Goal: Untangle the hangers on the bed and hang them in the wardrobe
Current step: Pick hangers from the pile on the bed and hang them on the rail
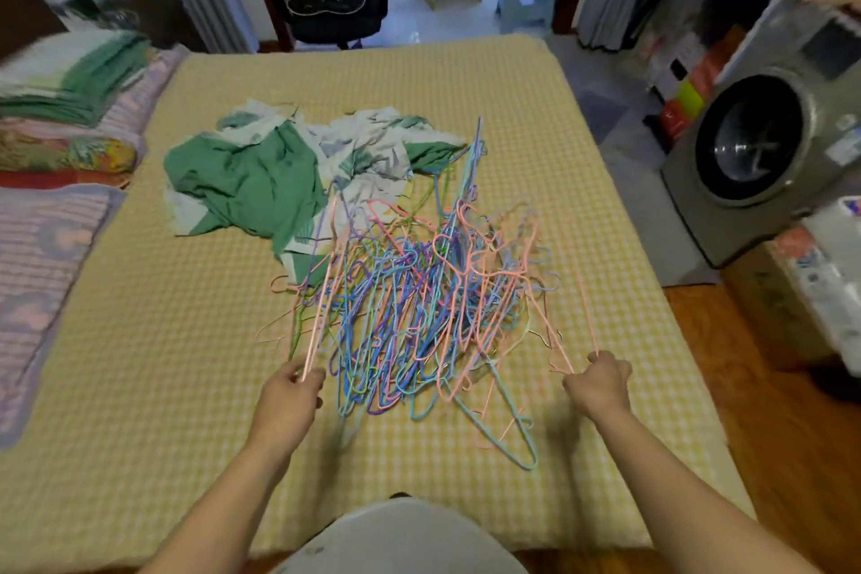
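Our left hand [292,382] and right hand [597,377] each clench pink wires of the tangled hangers [419,294] on the bed [140,340].

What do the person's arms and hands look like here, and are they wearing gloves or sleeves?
Both arms are bare from the bottom edge of the picture to the fingertips: no sleeves show. The left hand and the right hand wear no gloves, and no watch, bracelet or ring can be seen. A light grey garment covers the body below.
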The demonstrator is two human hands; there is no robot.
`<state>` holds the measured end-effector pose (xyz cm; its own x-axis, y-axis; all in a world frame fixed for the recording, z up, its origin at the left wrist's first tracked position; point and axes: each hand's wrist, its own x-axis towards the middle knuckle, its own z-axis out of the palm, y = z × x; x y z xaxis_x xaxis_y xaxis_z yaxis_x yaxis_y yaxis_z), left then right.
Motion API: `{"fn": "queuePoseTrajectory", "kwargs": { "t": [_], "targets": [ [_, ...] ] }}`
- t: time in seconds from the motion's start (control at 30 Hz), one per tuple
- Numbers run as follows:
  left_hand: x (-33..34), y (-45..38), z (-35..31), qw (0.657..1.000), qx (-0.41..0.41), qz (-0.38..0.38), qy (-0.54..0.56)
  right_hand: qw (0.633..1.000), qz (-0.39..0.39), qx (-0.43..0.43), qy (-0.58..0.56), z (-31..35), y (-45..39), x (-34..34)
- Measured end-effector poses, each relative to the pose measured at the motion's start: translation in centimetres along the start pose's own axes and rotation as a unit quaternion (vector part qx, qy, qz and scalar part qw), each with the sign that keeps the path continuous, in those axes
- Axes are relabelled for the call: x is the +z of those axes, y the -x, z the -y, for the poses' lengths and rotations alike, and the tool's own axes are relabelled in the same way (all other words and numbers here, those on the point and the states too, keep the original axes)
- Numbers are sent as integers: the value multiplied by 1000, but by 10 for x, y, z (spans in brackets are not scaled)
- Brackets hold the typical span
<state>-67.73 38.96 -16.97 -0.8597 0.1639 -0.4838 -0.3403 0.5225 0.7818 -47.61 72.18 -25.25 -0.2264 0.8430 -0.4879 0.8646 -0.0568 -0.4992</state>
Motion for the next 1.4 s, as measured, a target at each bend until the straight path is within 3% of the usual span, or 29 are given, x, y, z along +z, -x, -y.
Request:
{"fn": "queuePoseTrajectory", "kwargs": {
  "t": [0.2, 0.43, 0.5, 0.63, 0.83, 0.93, 1.0, 1.07, 1.17, 1.3, 1.4],
  "targets": [
    [3, 5, -32, 989, 110, 94, 38, 976, 17, -19, -214, 38, 62, 7],
    [1, 8, -80, 934, 246, 260, -1, 908, -8, -43, -417, 60, 143, 7],
    [0, 9, -85, 912, 271, 308, -25, 895, -58, -52, -440, 52, 172, 5],
    [7, 12, -65, 876, 242, 416, -38, 887, -135, -16, -441, 20, 233, 22],
    [-4, 63, 9, 785, 152, 581, -154, 868, -272, 97, -403, -61, 392, 104],
    [-7, 112, 41, 711, 112, 649, -247, 815, -300, 199, -453, -93, 470, 127],
    [-10, 155, 65, 654, 79, 688, -304, 748, -342, 256, -508, -117, 528, 141],
    [-10, 184, 80, 633, 47, 706, -314, 702, -366, 297, -534, -129, 567, 152],
    [-5, 244, 111, 583, 32, 737, -340, 599, -437, 359, -568, -160, 635, 163],
    [-11, 347, 153, 496, 12, 775, -390, 445, -533, 365, -620, -211, 722, 173],
    [-24, 421, 190, 448, -28, 795, -409, 405, -587, 348, -609, -244, 784, 170]
  ]
}}
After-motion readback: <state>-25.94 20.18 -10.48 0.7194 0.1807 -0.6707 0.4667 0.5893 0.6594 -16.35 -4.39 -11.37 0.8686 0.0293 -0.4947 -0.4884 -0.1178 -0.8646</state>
